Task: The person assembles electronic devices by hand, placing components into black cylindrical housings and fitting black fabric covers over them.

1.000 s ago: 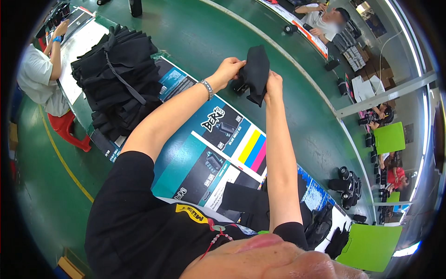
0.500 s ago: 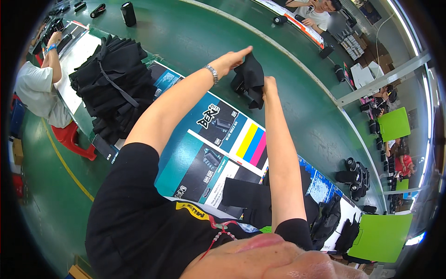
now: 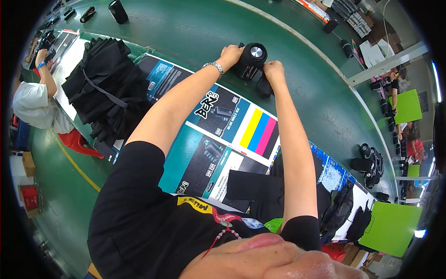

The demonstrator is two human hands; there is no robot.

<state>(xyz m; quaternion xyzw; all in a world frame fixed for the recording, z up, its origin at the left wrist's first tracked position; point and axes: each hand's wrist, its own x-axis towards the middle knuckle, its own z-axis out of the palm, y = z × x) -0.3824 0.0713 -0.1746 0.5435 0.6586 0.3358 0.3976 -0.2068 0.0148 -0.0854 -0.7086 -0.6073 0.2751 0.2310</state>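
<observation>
The green work table (image 3: 288, 88) fills most of the view and bends toward the rim. On it lies a big printed sheet (image 3: 218, 135) with teal, black and colour-bar panels, directly under the person's two stretched arms. To the left of the sheet there is a pile of black fabric bags (image 3: 104, 90), with a strap across it. Another person in a white shirt (image 3: 30, 109) works at the far left edge.

At the far side of the sheet, both hands meet around a black cylindrical speaker (image 3: 251, 60). It stands tilted, with its round grey end cap turned up to the camera. The left hand (image 3: 231, 55), with a metal bracelet (image 3: 214, 67) on the wrist, presses against the left side of the speaker with the fingers curled onto it. The right hand (image 3: 274, 72) is closed on the right side, where a piece of black fabric (image 3: 265, 87) hangs just below the speaker. So the speaker sits between the two hands, touching both.

A second black cylinder (image 3: 118, 11) stands well apart, near the top edge.
</observation>
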